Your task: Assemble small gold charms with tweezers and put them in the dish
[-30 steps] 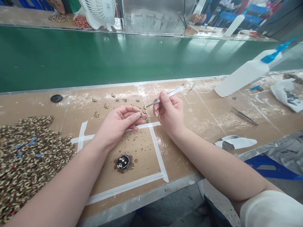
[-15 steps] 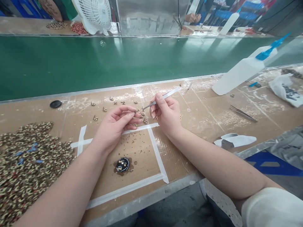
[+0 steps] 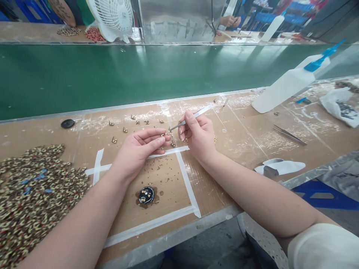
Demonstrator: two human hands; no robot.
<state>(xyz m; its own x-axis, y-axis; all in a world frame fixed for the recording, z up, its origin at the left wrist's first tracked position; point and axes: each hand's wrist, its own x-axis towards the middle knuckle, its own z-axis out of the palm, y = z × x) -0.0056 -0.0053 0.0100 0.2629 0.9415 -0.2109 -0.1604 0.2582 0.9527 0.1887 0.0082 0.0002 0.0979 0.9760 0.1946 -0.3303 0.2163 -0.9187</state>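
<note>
My left hand [image 3: 141,147] is closed in a pinch, thumb against the fingers, with a small brass-coloured piece [image 3: 163,135] at the fingertips. Its exact shape is too small to tell. In my right hand [image 3: 199,136] is a pair of metal tweezers [image 3: 204,109], held like a pen, with the tips pointing left just above the left fingertips. Several similar small metal pieces [image 3: 125,129] lie scattered on the table behind and beside the left hand. Below the hands sits a round black dish [image 3: 146,195] with a few small light bits in it, in a dark wet patch.
A large heap of small pieces [image 3: 36,201] covers the left side. A black disc [image 3: 67,123] lies behind it. To the right are a white bottle [image 3: 286,89] with a blue nozzle, more tweezers [image 3: 290,135] and white scraps [image 3: 288,167]. A green belt [image 3: 112,78] runs behind.
My left fingertips have shifted slightly right, closer under the tweezer tips. My right hand and its tweezers have barely moved; the whole view has shifted a little.
</note>
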